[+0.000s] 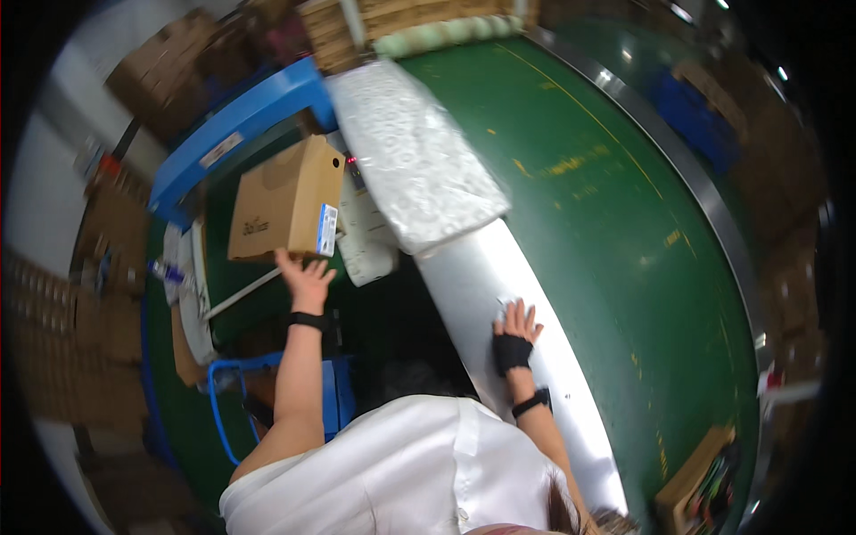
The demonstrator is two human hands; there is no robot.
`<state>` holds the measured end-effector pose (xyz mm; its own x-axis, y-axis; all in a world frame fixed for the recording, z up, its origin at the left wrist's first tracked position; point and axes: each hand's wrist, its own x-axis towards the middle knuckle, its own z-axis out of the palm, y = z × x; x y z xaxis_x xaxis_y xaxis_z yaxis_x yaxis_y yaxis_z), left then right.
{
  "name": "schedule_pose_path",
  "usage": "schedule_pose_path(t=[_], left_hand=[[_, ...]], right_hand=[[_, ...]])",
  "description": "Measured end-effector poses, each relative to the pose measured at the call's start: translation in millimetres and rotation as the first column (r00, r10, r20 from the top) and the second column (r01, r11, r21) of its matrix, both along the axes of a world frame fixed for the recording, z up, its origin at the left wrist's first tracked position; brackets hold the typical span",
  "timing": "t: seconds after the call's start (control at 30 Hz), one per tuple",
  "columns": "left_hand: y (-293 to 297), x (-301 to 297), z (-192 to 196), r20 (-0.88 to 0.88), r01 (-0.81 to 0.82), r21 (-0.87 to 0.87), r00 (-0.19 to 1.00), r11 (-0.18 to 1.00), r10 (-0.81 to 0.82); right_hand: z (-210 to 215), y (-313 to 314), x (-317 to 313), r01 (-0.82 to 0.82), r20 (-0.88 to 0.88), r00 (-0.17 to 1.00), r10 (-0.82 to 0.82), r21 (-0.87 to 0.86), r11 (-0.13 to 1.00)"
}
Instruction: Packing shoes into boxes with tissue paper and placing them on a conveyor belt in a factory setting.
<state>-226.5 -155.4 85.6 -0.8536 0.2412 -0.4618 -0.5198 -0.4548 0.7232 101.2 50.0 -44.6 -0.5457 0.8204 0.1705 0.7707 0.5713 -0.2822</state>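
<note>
The head view shows a cardboard box [276, 201] on the person's left, in front of a blue arch-shaped frame [245, 111]. It lies just beyond the fingertips of the left hand [308, 283], ahead and slightly to the left; the outstretched fingers reach its lower edge, though whether they touch it I cannot tell. The left hand is much the nearer of the two, spread wide and gripping nothing. The box sits turned at a slant, and with the fisheye bend its long axis is hard to judge. Its large face carries dark print, a blue-and-white label [327, 230] is stuck low on its narrow side, and a round dark hole shows near that side's upper corner. Just right of the box stands a white device [366, 236] with small red lights near its upper end. Farther right, a clear-wrapped silvery pack [415, 156] rests on the far part of a bare metal counter [459, 276]. The right hand [514, 343], in a black fingerless glove, lies flat on that counter, grasping nothing and well apart from the box. Beyond runs a green belt [615, 259] with scuffed yellow marks; a pale sticker on the arch is too small to read.
</note>
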Motion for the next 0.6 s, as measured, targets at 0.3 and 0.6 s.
schedule_pose_path(t=[0.3,0.6], left_hand=[[130,98,-85,-0.513,0.157,-0.699,0.569,0.698,-0.642],[142,125,-106,-0.31,-0.084,-0.894,-0.594,0.44,-0.743]], right_hand=[[9,-11,3,0.082,-0.295,0.954,-0.047,0.108,0.991],[-14,-14,-16,0.317,-0.294,0.927,-0.233,0.284,0.905]])
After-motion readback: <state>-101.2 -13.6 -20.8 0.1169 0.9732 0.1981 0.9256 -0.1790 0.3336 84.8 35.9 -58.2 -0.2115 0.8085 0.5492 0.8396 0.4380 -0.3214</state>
